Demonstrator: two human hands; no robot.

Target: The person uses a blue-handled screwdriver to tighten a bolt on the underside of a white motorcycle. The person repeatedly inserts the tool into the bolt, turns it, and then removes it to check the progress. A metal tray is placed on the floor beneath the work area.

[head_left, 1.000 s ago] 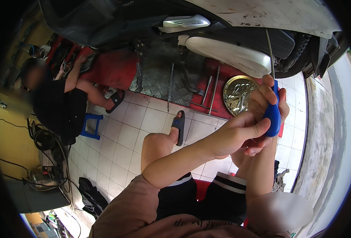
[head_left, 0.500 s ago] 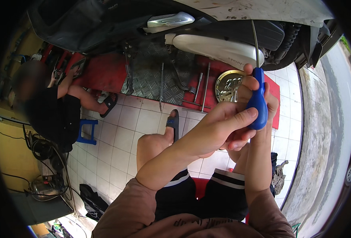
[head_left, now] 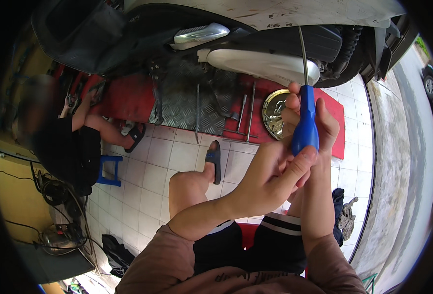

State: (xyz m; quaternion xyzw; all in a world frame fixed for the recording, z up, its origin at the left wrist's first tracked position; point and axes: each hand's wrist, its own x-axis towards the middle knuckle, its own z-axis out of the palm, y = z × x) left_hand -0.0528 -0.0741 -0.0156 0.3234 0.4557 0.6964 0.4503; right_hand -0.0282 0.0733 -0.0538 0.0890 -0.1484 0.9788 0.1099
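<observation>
I hold a screwdriver with a blue handle (head_left: 305,117) upright in the view. My right hand (head_left: 324,127) curls round the handle from the right, fingertips showing on its left side. My left hand (head_left: 270,183) grips its lower end, thumb across the butt. The metal shaft (head_left: 303,54) rises to the lower edge of a pale scooter panel (head_left: 324,12); whether its tip is engaged I cannot tell. Beside the shaft are a silver side cover (head_left: 255,63) and a black spring shock (head_left: 348,46).
Beyond my hands, a red platform (head_left: 123,98) with a metal tread plate (head_left: 172,112) carries T-handled wrenches (head_left: 253,105) and a gold tray of metal pieces (head_left: 270,105). A person (head_left: 55,147) sits at left by a blue stool (head_left: 109,169). Hoses (head_left: 55,186) lie lower left.
The view has shifted, so the scene sits further left. My left hand has slid down the handle to its butt. The screwdriver stays in both hands.
</observation>
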